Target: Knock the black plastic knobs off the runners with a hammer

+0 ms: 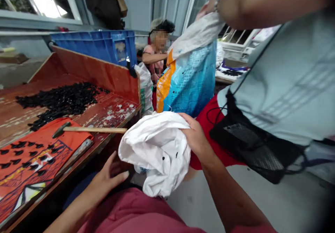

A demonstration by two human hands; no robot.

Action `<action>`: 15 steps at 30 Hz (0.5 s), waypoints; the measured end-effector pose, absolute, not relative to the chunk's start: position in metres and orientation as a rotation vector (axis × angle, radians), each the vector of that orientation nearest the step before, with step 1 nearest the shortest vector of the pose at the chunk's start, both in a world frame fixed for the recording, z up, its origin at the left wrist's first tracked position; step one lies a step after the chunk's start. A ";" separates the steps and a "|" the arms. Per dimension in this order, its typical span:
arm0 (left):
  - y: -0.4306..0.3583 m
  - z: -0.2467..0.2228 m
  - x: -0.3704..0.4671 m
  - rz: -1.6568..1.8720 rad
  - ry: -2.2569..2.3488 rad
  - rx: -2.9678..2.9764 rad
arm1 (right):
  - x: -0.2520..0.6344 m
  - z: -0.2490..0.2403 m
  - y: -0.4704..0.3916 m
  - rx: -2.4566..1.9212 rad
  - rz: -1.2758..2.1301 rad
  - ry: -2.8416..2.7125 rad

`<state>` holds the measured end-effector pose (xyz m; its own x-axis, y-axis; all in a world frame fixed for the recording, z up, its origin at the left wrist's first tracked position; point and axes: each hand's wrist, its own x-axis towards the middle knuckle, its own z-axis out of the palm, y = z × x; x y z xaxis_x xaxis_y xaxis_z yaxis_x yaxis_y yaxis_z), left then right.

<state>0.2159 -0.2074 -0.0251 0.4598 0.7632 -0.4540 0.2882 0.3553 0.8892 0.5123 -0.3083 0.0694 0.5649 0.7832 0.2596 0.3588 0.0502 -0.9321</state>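
Observation:
A white woven sack (157,131) with its rim rolled outward rests at my lap, its mouth facing up. Two small black pieces lie on its white inner folds. My right hand (195,135) grips the sack's right rim, fingers behind the cloth. My left hand (110,177) hovers just left of the sack with fingers spread, holding nothing. Left of the sack, a hammer (91,130) with a wooden handle lies on an orange printed cloth (52,145), its handle jutting past the bench edge. Rows of small black parts (32,153) sit on that cloth.
A heap of black parts (65,98) covers part of the red wooden bench (115,110). Behind stands a blue crate (91,46). At right, a person (285,82) with a black pouch (251,145) holds a blue-and-orange sack (193,75). Another person (155,53) sits beyond.

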 end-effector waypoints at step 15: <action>-0.197 0.058 0.279 0.647 1.086 1.014 | 0.571 0.012 -0.351 -1.249 0.419 -1.097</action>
<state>0.2787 -0.1968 0.0582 0.3614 0.8389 -0.4070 0.0417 0.4215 0.9059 0.5715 -0.3509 0.0122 0.4637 0.7749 0.4296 0.2912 0.3247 -0.8999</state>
